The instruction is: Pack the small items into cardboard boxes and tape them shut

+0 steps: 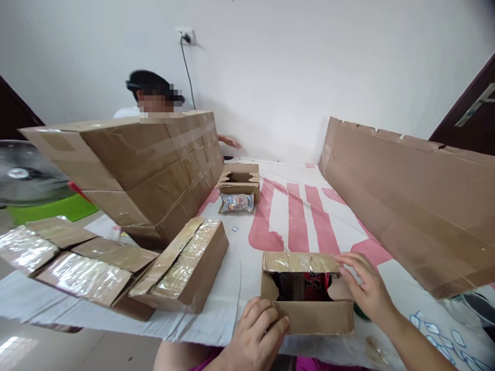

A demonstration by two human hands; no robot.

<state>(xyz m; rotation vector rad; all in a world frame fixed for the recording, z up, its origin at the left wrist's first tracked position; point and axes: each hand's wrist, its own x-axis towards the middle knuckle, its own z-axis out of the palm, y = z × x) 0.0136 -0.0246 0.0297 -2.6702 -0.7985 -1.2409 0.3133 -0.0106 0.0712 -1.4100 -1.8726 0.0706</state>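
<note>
The person sits at the near edge of a table covered with a white sheet (270,226) that carries big pink letters. Directly in front of the person stands a small cardboard box (309,304), open at the top, with something red and dark visible inside it. Its far flap, covered with shiny tape, lies folded back.

The left hand (257,332) rests on the near left corner of this box; the fingers are bent loosely over the front wall and touch the cardboard, but they do not close around it. The right hand (367,288) is at the far right corner, its fingers spread and its fingertips pressing on the edge of the taped flap. It also holds nothing closed in its grip.

To the left lie several flat taped boxes (185,268), and behind them stands a stack of large cartons (154,165). On the right a long cardboard panel (417,206) leans at an angle. Farther back on the sheet there is another small open box (240,178) with a colourful packet (236,202) just in front of it. Behind the cartons another person (149,87) is partly visible, with one hand (230,140) near the table.
</note>
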